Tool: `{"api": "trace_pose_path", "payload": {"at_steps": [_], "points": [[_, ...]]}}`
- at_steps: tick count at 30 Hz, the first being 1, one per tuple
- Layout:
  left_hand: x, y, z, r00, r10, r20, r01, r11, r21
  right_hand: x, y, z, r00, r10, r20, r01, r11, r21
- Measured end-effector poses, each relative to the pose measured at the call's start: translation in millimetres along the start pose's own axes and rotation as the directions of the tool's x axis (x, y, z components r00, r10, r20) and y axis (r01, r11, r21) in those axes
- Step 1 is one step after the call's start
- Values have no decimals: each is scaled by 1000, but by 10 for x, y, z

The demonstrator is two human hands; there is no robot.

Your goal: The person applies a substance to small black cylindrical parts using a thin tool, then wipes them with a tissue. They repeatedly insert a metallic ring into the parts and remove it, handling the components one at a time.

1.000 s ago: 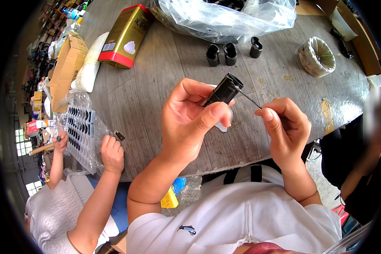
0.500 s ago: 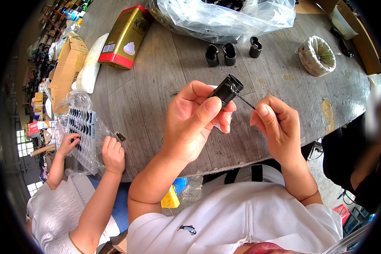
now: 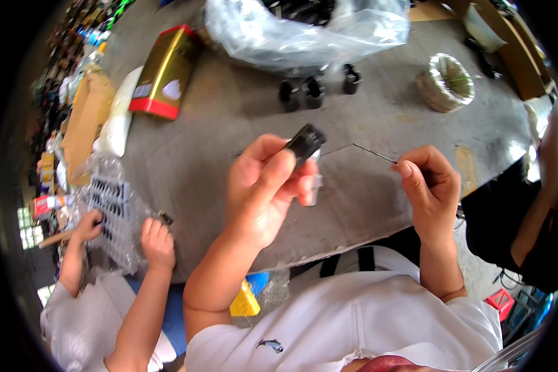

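Note:
My left hand [image 3: 254, 195] grips a black cylindrical plastic part [image 3: 306, 141] between thumb and fingers, tilted with its upper end toward the far right. A whitish translucent piece [image 3: 316, 189] shows just beyond the fingertips; whether they touch it I cannot tell. To the right, my right hand [image 3: 434, 189] pinches a thin dark metal rod [image 3: 374, 152] by one end. The rod's free tip points left toward the black part, with a gap between them. Several similar black parts stand farther back, among them one short tube [image 3: 314, 92].
A clear plastic bag [image 3: 353, 46] of black parts lies at the back. A lined basket [image 3: 423, 84] stands at the back right, a gold-and-red tin [image 3: 161, 74] at the back left. At left, a co-worker's hands [image 3: 159, 242] handle a plastic tray [image 3: 115, 217].
The rod has come away from the black part as my right hand moved right. My left hand has shifted slightly left and down, with the part turned a little. The whole view has also shifted.

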State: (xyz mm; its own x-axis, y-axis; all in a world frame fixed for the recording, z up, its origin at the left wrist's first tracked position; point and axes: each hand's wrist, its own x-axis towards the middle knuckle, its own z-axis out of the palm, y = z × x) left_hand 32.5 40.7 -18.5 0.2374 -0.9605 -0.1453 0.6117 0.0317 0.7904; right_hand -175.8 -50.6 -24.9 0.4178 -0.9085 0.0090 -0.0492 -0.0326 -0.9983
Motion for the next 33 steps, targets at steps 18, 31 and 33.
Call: {"api": "trace_pose_path", "payload": {"at_steps": [18,31,33], "points": [[-22,93,9,946,316,-70,-293,928,231,698,-103,-753,802,-577,-153,38,305,-951],[-40,97,75,957,285,-48,-265,931,251,1932,-693,-1030,902,-254,349,397,166,-903],[-14,93,75,959,278,-51,-257,935,246,2409,-491,-1094,910,-159,382,396,66,-916]]}}
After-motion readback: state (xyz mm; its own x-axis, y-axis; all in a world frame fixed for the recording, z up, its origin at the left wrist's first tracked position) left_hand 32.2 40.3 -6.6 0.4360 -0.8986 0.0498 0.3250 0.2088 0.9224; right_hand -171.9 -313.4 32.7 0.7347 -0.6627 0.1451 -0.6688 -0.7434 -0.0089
